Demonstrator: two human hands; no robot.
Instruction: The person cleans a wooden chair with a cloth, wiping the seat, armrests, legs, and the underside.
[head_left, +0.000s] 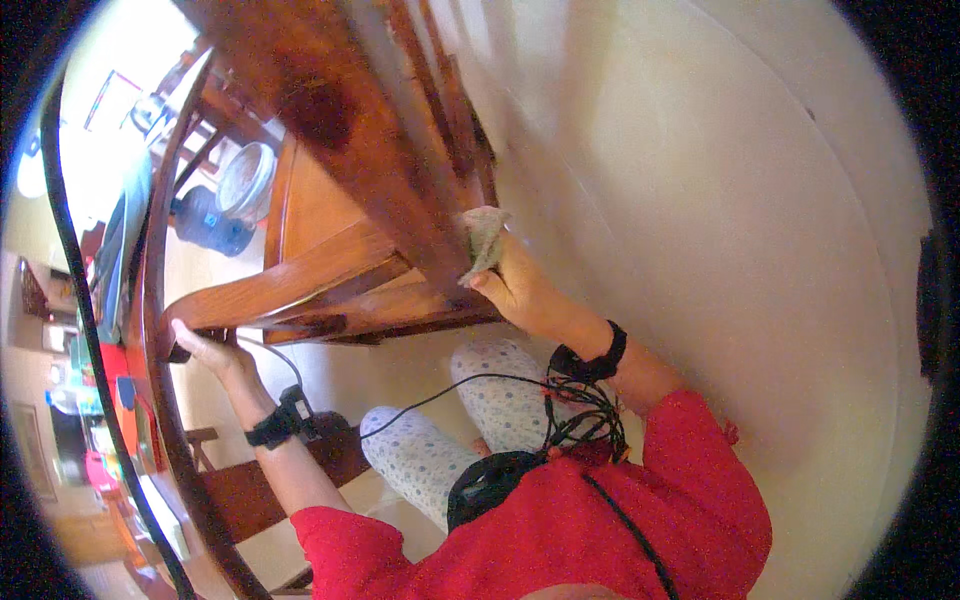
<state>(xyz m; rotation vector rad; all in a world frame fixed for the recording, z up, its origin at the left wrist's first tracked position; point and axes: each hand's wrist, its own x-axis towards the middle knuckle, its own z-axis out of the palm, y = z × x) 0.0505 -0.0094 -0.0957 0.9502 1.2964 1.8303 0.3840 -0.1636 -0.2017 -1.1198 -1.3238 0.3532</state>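
Note:
In the head view, my right hand (504, 279) is closed around a bunched greenish-grey cloth (484, 238) and presses it against the edge of a brown wooden chair's back (360, 142). My left hand (208, 352) grips the front end of the chair's curved wooden armrest (292, 285), thumb on top; its fingers are partly hidden. Beyond the armrest lies the flat wooden seat (319, 206). Both wrists wear black straps, and a thin black cable runs between them across my lap.
A pale wall (712, 225) rises close on the right. At the left stands a wooden table (161, 390) bearing assorted items. A blue water jug (214, 221) and a whitish round basket (247, 180) are on the floor past the chair. Coiled black cables (589, 420) lie at my waist.

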